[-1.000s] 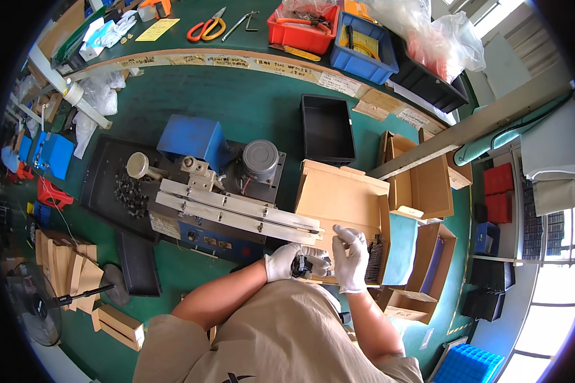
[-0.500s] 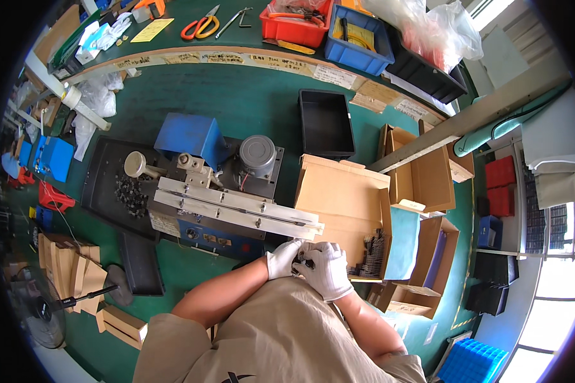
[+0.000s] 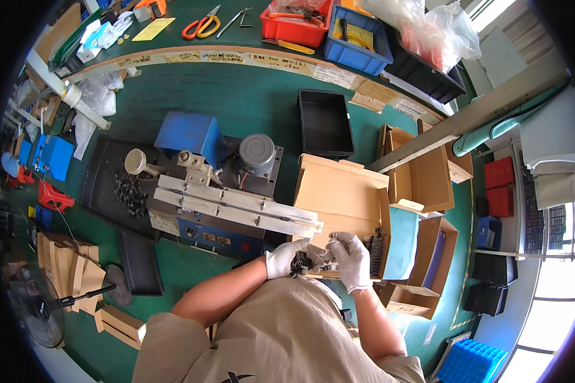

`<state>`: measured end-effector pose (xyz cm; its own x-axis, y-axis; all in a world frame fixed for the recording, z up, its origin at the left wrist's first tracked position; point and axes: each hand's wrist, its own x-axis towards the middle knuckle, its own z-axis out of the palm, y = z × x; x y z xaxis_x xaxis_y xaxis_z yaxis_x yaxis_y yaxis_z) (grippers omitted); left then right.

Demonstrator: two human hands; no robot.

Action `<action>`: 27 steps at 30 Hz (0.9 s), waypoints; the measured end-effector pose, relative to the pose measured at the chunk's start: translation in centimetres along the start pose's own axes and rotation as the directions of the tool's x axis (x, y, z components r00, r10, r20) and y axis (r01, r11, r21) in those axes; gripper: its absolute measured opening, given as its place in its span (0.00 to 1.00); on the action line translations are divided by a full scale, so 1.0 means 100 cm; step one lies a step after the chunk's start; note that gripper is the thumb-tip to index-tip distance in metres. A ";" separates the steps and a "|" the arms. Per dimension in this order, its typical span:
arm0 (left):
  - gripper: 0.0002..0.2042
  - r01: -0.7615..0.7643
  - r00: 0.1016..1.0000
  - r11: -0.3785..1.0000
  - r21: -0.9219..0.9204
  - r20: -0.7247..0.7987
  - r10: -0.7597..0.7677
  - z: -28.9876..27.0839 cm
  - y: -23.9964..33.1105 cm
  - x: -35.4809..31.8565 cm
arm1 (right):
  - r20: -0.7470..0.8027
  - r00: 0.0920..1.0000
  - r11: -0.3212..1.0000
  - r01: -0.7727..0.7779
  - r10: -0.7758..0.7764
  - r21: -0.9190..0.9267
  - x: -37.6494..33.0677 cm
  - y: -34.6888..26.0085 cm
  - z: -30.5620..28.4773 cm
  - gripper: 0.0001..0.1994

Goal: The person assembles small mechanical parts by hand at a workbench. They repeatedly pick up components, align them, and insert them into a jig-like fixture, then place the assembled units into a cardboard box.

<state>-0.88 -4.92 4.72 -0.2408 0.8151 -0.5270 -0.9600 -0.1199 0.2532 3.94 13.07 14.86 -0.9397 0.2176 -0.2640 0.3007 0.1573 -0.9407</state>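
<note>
White-gloved, the left hand (image 3: 282,258) and right hand (image 3: 352,259) both pinch a small dark cluster of parts (image 3: 303,260), held close before the person's chest, over the edge of an open cardboard box (image 3: 338,198). A blue machine (image 3: 201,185) with metal rails (image 3: 236,205) stands just to the left.

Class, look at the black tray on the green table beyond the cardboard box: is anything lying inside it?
No. The black tray shows only its bare dark floor, with nothing lying in it.

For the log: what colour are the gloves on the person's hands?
White, on the left hand and the right hand; head view.
</note>
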 end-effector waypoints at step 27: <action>0.30 0.089 0.991 0.990 -0.108 0.110 -0.077 -0.010 0.000 0.005 | 0.458 0.809 0.472 0.587 -0.369 -0.657 0.038 -0.072 0.002 0.16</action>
<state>-1.19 -5.07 3.64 -0.1490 0.8794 -0.4522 -0.9874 -0.1075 0.1163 -1.79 12.57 20.57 -0.9458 -0.3227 0.0357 -0.3023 0.8353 -0.4591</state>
